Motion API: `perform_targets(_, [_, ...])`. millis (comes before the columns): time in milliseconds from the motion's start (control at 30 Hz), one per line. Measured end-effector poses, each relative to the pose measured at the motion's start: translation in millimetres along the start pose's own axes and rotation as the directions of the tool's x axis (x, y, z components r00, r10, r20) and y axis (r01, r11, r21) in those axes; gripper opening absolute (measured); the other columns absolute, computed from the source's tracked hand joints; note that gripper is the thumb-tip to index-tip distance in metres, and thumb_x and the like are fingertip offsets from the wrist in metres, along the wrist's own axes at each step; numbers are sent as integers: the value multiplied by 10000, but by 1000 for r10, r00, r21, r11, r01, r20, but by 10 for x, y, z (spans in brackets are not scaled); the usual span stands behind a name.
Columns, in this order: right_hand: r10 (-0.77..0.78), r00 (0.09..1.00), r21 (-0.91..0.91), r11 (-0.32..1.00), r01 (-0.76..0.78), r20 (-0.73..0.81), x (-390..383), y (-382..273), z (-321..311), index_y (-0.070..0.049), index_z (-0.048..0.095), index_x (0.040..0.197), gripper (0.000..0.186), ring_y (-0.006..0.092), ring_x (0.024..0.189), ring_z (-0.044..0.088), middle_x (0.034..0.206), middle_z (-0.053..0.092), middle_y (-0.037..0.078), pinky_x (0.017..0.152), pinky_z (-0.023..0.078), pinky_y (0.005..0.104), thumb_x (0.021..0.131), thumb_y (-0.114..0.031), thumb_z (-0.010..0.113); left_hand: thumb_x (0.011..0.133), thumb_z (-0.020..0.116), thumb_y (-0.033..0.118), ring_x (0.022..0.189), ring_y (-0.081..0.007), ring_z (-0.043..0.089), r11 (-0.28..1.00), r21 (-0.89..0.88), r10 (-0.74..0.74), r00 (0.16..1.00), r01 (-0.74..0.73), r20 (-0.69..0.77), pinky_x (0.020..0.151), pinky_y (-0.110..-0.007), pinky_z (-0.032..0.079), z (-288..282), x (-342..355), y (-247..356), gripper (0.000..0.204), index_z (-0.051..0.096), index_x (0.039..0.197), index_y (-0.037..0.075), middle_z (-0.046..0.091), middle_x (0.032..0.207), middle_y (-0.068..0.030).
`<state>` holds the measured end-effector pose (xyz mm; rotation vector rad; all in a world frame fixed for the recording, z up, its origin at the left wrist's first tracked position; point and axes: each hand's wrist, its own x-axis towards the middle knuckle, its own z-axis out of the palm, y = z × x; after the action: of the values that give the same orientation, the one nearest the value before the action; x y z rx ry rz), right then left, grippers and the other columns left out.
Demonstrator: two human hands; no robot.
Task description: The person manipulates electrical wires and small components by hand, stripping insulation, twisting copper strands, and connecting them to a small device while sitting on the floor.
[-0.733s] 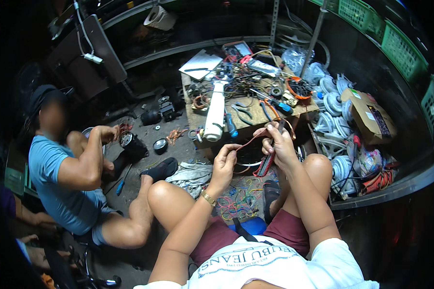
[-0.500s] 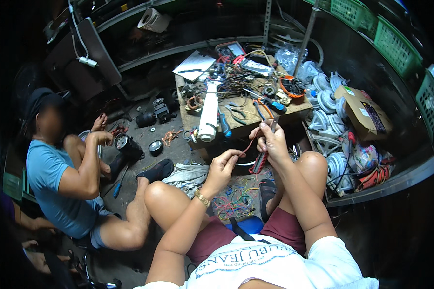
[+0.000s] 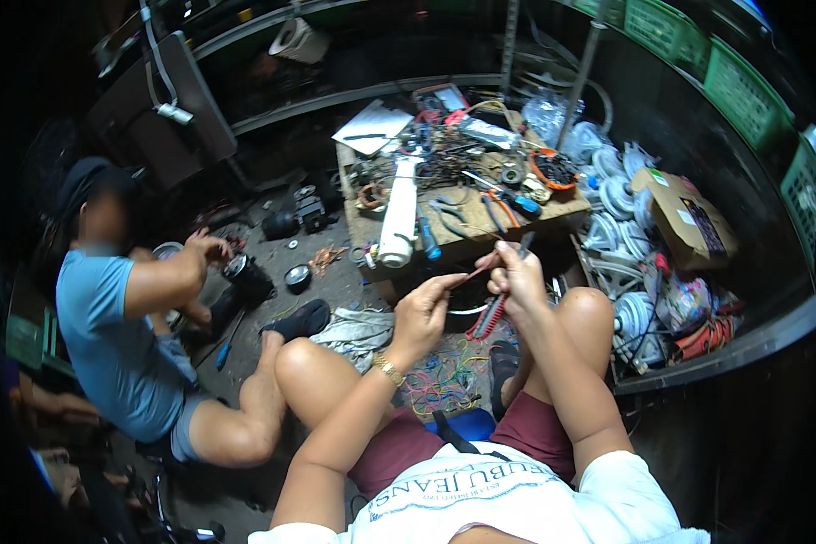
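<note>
Wire (image 3: pixel 468 276), on our side of the desk (image 3: pixel 369 228): our left hand (image 3: pixel 422 314) pinches it; our right hand (image 3: pixel 524 283) grips it beside a red-handled tool (image 3: pixel 487 321). We do best keeping it taut, tool tip turned away.

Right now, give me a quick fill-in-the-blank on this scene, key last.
1. The left hand pinches a reddish wire; the red-handled tool is in the ____ hand.
2. The gold-coloured wristwatch is on the ____ wrist.
3. The co-worker wears a ____ T-shirt.
4. On the wooden table, the bowl of dark parts is ____.

Missing: right; left; blue; orange.
</note>
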<state>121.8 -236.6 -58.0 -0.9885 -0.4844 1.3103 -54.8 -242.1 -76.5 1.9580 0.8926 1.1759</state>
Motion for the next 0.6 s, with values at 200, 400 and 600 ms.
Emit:
perform_targets(200, [282, 952, 330, 893, -305, 119, 9, 41, -50, -91, 566, 848, 146, 32, 378, 353, 746, 618, 110, 382, 322, 206, 934, -192, 505, 851, 490, -24, 888, -259, 649, 995, 27, 100, 995, -99, -12, 770, -318, 507, 8, -56, -58, 273, 591, 1086, 70, 651, 983, -116])
perform_targets(400, [343, 931, 261, 894, -364, 126, 101, 51, -168, -83, 536, 860, 147, 37, 370, 344, 702, 602, 97, 386, 319, 213, 945, -191, 484, 860, 543, 54, 766, -275, 651, 998, -18, -62, 995, 63, 78, 636, -338, 493, 49, -105, -119, 118, 595, 966, 54, 638, 814, -142])
perform_targets(600, [406, 868, 293, 825, -483, 286, 174, -28, -174, -89, 536, 924, 132, 42, 390, 360, 767, 626, 86, 396, 319, 211, 950, -208, 486, 940, 483, 118, 630, -33, 451, 890, -413, -180, 981, 191, 66, 568, -188, 358, 121, -3, -275, 117, 566, 945, 36, 504, 684, 15])
